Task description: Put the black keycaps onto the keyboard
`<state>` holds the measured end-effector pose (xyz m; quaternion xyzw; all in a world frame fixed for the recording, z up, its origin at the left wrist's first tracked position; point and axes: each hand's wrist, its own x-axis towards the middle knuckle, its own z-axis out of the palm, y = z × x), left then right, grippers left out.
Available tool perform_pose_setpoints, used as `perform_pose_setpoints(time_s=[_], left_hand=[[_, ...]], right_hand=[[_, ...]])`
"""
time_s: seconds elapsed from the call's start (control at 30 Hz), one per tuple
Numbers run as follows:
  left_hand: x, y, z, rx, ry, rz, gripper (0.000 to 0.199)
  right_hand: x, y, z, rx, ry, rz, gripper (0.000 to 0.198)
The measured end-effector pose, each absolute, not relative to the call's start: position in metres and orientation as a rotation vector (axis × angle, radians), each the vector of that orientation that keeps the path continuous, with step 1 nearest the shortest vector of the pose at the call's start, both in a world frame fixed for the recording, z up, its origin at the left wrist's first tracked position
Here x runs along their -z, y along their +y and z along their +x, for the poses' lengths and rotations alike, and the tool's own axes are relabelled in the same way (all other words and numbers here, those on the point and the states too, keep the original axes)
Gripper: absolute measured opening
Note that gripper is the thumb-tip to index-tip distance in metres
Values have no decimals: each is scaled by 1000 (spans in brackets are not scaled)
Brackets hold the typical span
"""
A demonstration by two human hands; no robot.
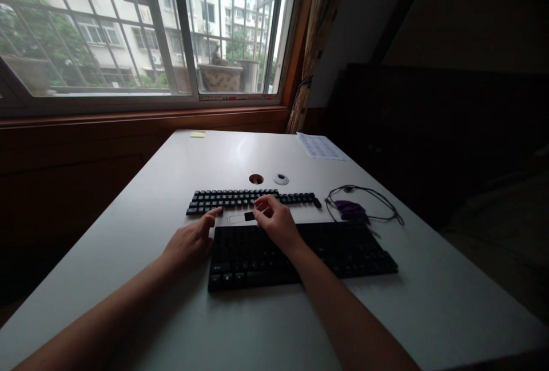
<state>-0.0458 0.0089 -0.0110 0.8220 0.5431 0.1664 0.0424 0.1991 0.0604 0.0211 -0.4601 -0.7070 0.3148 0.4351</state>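
A black keyboard (343, 251) lies on the white table in front of me. Keycaps show along its near left edge; much of its upper area is too dark to make out. Beyond it, loose black keycaps (231, 196) are laid out in rows. My left hand (193, 239) is beside the keyboard's left end, its index finger stretched out to the end of the nearest row. Over the keyboard's far edge reaches my right hand (274, 219), thumb and fingertips curved and slightly apart near the keycaps. A small flat black piece (249, 216) lies by its thumb.
A dark cable (386, 205) loops beside a purple cloth-like item (350, 210) on the right. Behind the keycaps are a round table hole (256, 179) and a white round cover (281, 179). Printed paper (321, 147) and yellow notes (198, 134) lie at the far edge, below a barred window.
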Motion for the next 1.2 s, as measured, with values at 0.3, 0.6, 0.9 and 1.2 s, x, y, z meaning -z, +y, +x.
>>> perform_pose_setpoints(time_s=[0.3,0.6,0.9,1.2], left_hand=[[12,10,-45,-551,1662,2480,59],[9,8,-50,-714,1670,2522,44],[0,1,-55,-1097,1519,2346,13],[-4,-5,-54,-1083,1363,2247,16]], right_hand=[[-22,59,199,-779,-1771,-1150,13],[-23,60,200,-791,-1767,-1153,13],[-26,53,197,-944,-1839,-953,18],[-30,42,191,-1133,-1807,-799,26]])
